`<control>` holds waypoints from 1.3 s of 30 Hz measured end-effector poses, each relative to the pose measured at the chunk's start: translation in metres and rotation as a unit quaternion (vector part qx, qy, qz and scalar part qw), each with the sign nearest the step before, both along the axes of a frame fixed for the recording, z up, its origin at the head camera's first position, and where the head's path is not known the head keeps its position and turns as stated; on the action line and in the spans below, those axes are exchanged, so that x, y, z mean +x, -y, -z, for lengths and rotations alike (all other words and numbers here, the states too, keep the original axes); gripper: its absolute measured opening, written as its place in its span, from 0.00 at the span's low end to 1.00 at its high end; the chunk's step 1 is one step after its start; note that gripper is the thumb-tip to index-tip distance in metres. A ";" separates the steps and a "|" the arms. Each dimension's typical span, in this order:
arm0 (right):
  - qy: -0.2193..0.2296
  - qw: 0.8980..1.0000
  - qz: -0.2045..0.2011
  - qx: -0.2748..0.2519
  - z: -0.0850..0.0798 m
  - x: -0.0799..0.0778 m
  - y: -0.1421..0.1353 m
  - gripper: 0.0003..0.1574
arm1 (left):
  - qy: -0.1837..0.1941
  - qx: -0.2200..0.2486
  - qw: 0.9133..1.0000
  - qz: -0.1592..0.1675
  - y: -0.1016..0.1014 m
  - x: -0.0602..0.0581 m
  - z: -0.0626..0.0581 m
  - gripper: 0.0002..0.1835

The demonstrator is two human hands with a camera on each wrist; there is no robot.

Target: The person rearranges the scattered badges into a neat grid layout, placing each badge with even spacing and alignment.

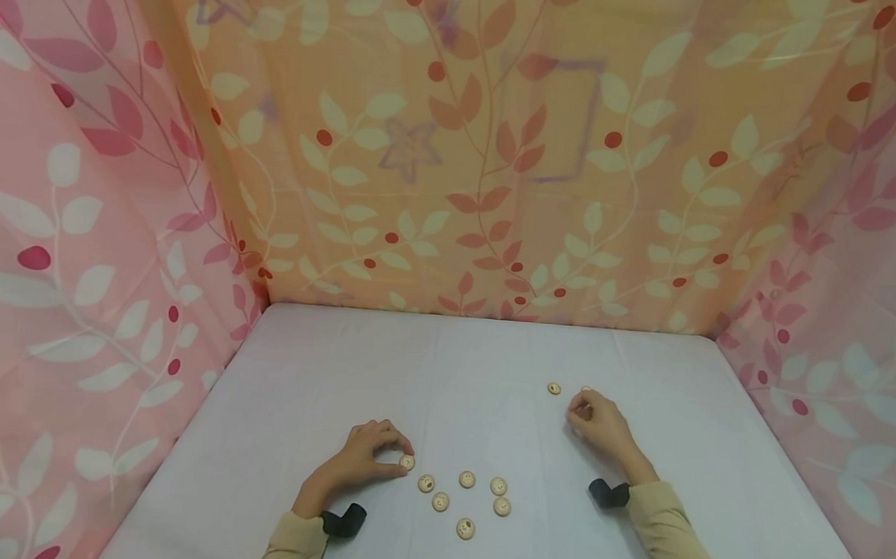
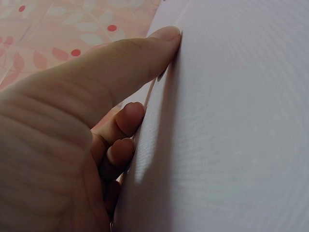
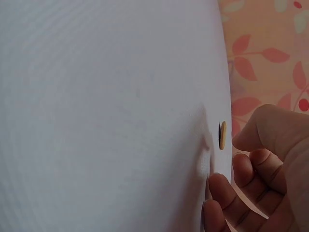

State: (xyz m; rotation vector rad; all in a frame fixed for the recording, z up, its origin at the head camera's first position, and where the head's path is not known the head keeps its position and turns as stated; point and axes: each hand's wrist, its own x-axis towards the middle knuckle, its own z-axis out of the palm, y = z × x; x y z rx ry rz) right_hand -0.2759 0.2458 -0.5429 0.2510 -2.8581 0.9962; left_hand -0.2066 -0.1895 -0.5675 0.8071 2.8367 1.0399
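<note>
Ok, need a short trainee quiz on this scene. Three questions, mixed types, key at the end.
1. Count: how many untouched buttons form the near group on the white table?
2. True or false: the left hand pinches a button.
3. Multiple choice: which of the hands is closer to the leaf-patterned backdrop?
A) the left hand
B) the right hand
C) both equally

Key:
1. Six
2. True
3. B
</note>
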 end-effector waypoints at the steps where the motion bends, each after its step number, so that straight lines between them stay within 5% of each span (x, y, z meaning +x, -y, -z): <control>1: -0.002 1.000 -0.003 0.002 0.001 0.001 0.001 0.06 | -0.001 0.000 1.000 0.000 0.000 0.000 0.000 0.13; 23: -0.028 0.994 -0.106 0.009 -0.002 0.026 0.035 0.11 | -0.008 0.000 1.000 0.000 0.000 0.000 0.000 0.12; 33: -0.057 0.965 -0.254 -0.005 -0.003 0.038 0.049 0.12 | -0.004 0.001 1.000 0.000 -0.001 0.002 0.000 0.12; 39: -0.041 0.957 -0.287 -0.007 -0.006 0.045 0.060 0.15 | -0.009 0.003 1.000 0.001 0.000 0.000 0.002 0.12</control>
